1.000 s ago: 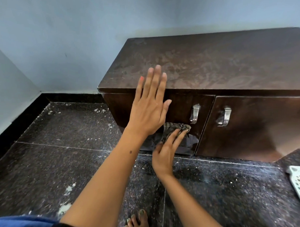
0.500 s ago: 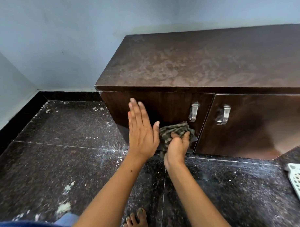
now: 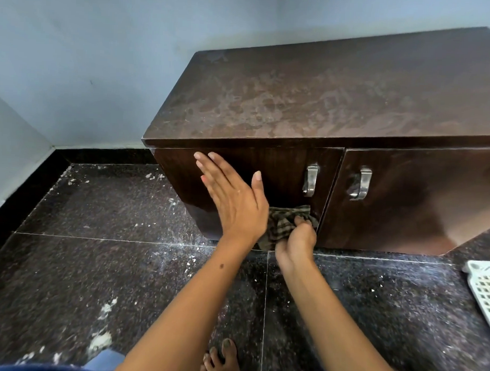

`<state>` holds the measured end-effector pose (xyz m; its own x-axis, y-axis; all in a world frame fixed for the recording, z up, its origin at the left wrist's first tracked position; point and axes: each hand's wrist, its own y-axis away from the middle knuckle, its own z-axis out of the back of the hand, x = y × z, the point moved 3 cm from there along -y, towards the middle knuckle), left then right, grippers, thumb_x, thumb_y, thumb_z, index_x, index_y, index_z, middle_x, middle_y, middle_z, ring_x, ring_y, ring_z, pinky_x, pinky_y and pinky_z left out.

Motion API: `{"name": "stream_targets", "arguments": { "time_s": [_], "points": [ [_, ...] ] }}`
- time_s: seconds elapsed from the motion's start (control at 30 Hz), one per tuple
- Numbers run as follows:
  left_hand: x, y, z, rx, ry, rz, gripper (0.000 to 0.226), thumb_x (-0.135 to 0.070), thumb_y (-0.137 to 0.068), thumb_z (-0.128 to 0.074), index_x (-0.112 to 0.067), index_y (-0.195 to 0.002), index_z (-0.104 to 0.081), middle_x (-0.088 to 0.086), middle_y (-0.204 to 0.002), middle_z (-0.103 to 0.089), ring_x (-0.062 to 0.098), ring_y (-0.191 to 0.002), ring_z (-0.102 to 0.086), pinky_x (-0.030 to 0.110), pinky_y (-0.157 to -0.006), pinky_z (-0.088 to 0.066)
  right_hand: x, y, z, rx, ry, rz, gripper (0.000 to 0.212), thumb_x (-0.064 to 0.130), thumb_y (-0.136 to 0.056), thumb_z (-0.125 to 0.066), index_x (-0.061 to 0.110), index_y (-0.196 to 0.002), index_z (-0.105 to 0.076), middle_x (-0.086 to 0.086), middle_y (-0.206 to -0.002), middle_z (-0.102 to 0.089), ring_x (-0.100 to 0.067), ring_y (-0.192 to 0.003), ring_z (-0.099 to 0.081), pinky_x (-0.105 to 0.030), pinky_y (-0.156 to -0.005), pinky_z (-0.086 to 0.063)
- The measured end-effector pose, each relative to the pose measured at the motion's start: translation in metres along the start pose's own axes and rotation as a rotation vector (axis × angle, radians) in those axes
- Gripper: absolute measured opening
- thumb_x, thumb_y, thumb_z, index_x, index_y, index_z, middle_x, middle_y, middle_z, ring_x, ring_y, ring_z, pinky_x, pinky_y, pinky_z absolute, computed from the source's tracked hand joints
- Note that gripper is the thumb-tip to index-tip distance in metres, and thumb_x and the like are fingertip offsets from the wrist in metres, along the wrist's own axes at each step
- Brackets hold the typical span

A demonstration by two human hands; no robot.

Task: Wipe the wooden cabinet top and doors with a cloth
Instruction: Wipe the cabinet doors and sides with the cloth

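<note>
A low dark wooden cabinet (image 3: 324, 105) stands against the blue wall, its top streaked with dust. My right hand (image 3: 296, 241) grips a checked grey-green cloth (image 3: 281, 224) against the bottom right corner of the left door (image 3: 283, 175), below its metal handle (image 3: 310, 180). My left hand (image 3: 232, 198) lies flat with fingers spread on the same door, to the left of the cloth. The right door (image 3: 410, 199) is closed and has its own metal handle (image 3: 360, 183).
The floor (image 3: 96, 263) is dark speckled stone, littered with white flecks. A white perforated plastic basket (image 3: 484, 288) pokes in at the right edge. My bare feet (image 3: 221, 362) show at the bottom. The room's corner lies to the left of the cabinet.
My left hand dropped from the cabinet's top edge onto the left door's face. My right hand closed around the cloth and shifted right and down, toward the door's lower right corner.
</note>
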<state>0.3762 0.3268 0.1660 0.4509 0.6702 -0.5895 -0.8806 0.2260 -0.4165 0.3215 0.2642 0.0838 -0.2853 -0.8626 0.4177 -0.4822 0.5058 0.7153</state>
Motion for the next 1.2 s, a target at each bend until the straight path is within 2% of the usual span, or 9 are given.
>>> {"name": "stream_targets", "arguments": {
  "time_s": [0.1,0.17,0.33,0.47,0.53,0.6,0.73,0.87,1.2],
  "points": [
    [0.015,0.001,0.005,-0.032,-0.177,-0.16,0.077,-0.037,-0.099,-0.036,0.009,-0.141,0.01,0.032,-0.148,0.016,0.04,-0.142,0.014,0.046,-0.118,0.006,0.013,-0.004,0.004,-0.067,-0.035,-0.07,0.027,0.006,-0.099,-0.03,0.002,-0.109,-0.055,-0.017,-0.116,-0.057,-0.027,-0.087,-0.058,-0.044,-0.101,-0.043],
    [0.025,0.002,0.008,-0.05,-0.317,-0.351,0.073,-0.037,-0.098,-0.035,0.008,-0.144,0.0,0.03,-0.15,0.006,0.038,-0.143,0.007,0.046,-0.119,0.0,0.018,-0.005,0.006,-0.073,-0.072,-0.086,0.026,0.005,-0.099,-0.03,0.005,-0.088,-0.053,-0.013,-0.097,-0.059,-0.022,-0.075,-0.054,-0.042,-0.104,-0.042],
    [0.029,0.005,-0.005,0.031,-0.561,-0.914,0.065,-0.035,-0.098,-0.032,-0.002,-0.149,-0.007,0.012,-0.155,-0.004,0.024,-0.146,0.005,0.039,-0.12,-0.004,0.016,0.003,0.001,0.009,-0.097,-0.035,0.032,0.003,-0.098,-0.035,0.0,-0.127,-0.049,-0.021,-0.12,-0.057,-0.024,-0.082,-0.058,-0.044,-0.098,-0.046],
    [0.034,-0.025,0.006,0.023,-0.682,-1.181,0.063,-0.031,-0.098,-0.029,-0.004,-0.15,-0.007,0.007,-0.156,-0.005,0.021,-0.145,-0.01,0.037,-0.119,-0.006,0.017,-0.002,0.004,-0.016,-0.086,-0.022,0.036,0.001,-0.098,-0.033,0.0,-0.132,-0.046,-0.019,-0.11,-0.057,-0.025,-0.079,-0.057,-0.046,-0.096,-0.045],
    [0.037,-0.036,0.012,0.023,-0.73,-1.284,0.061,-0.029,-0.099,-0.027,-0.005,-0.15,-0.005,0.005,-0.157,-0.003,0.019,-0.145,-0.009,0.036,-0.119,-0.005,0.019,-0.003,0.006,-0.027,-0.081,-0.039,0.037,0.001,-0.099,-0.031,0.001,-0.133,-0.045,-0.019,-0.114,-0.057,-0.03,-0.093,-0.059,-0.048,-0.1,-0.043],
    [0.036,-0.039,0.014,0.015,-0.747,-1.315,0.06,-0.029,-0.1,-0.025,-0.005,-0.15,-0.003,0.005,-0.158,0.003,0.02,-0.146,-0.001,0.036,-0.12,-0.002,0.019,-0.001,0.008,-0.023,-0.086,-0.046,0.037,0.0,-0.099,-0.031,0.001,-0.132,-0.046,-0.021,-0.125,-0.055,-0.035,-0.112,-0.055,-0.049,-0.097,-0.045],
    [0.027,-0.037,0.01,-0.04,-0.746,-1.256,0.062,-0.032,-0.101,-0.025,-0.004,-0.151,0.0,0.011,-0.158,0.015,0.022,-0.146,0.011,0.037,-0.12,0.001,0.013,0.004,0.007,-0.013,-0.075,-0.02,0.035,-0.001,-0.097,-0.034,0.004,-0.128,-0.05,-0.02,-0.123,-0.057,-0.033,-0.108,-0.058,-0.045,-0.078,-0.052],
    [0.027,-0.039,0.013,-0.053,-0.768,-1.247,0.061,-0.029,-0.102,-0.024,-0.005,-0.15,0.003,0.009,-0.155,0.024,0.021,-0.144,0.018,0.035,-0.119,0.003,0.017,-0.006,0.012,-0.07,-0.047,-0.03,0.035,-0.002,-0.097,-0.032,0.001,-0.127,-0.05,-0.021,-0.124,-0.055,-0.033,-0.105,-0.058,-0.05,-0.1,-0.044],
    [0.029,-0.047,0.015,-0.076,-0.761,-1.299,0.064,-0.024,-0.1,-0.032,-0.008,-0.151,0.002,0.007,-0.156,0.021,0.018,-0.145,0.016,0.033,-0.119,0.004,0.001,0.003,-0.009,-0.077,-0.008,0.006,0.041,-0.005,-0.095,-0.034,0.003,-0.134,-0.045,-0.021,-0.126,-0.055,-0.038,-0.114,-0.054,-0.053,-0.101,-0.042]
  ]
}}
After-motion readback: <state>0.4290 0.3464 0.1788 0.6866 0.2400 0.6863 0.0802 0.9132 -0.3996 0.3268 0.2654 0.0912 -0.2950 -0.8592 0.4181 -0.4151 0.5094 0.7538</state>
